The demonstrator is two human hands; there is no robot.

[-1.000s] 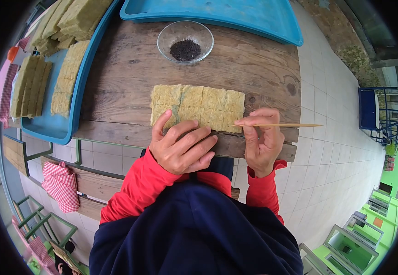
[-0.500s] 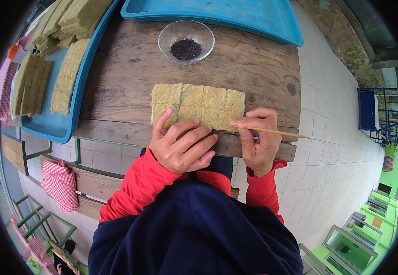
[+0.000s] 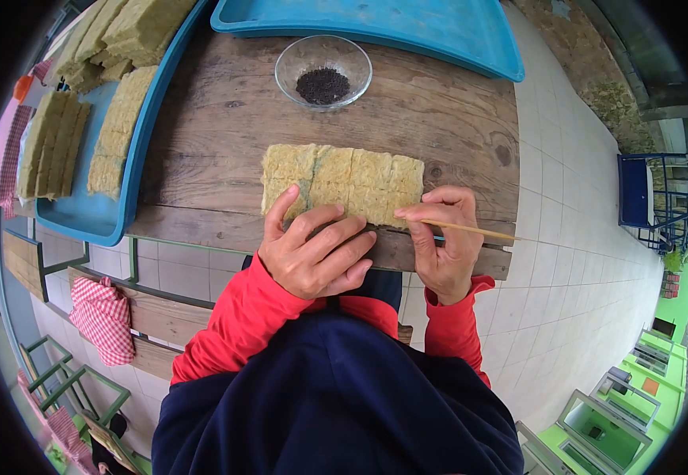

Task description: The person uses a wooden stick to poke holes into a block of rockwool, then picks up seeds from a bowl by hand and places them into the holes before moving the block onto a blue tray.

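A yellowish rockwool slab [image 3: 364,170], scored into small blocks, lies on the wooden table before me. My left hand [image 3: 312,253] rests along its near edge, fingers spread and touching the slab. Between the thumb and fingers of my right hand [image 3: 448,249] is a thin wooden skewer [image 3: 482,231]. One end is at the slab's near right corner; the pointed end sticks out to the right past the hand. Beyond the slab stands a clear glass bowl [image 3: 285,70] with small dark seeds [image 3: 323,85] in it.
A blue tray [image 3: 129,190] at the left holds more rockwool slabs [image 3: 122,131]. Another blue tray [image 3: 376,22] lies at the far side of the table [image 3: 201,142]. A checked cloth bundle [image 3: 102,321] sits on a bench at lower left. Tiled floor [image 3: 566,206] runs along the right.
My right hand and the skewer have shifted very slightly to the left, and the skewer's pointed end reaches less far right. My left hand and the slab stay put.
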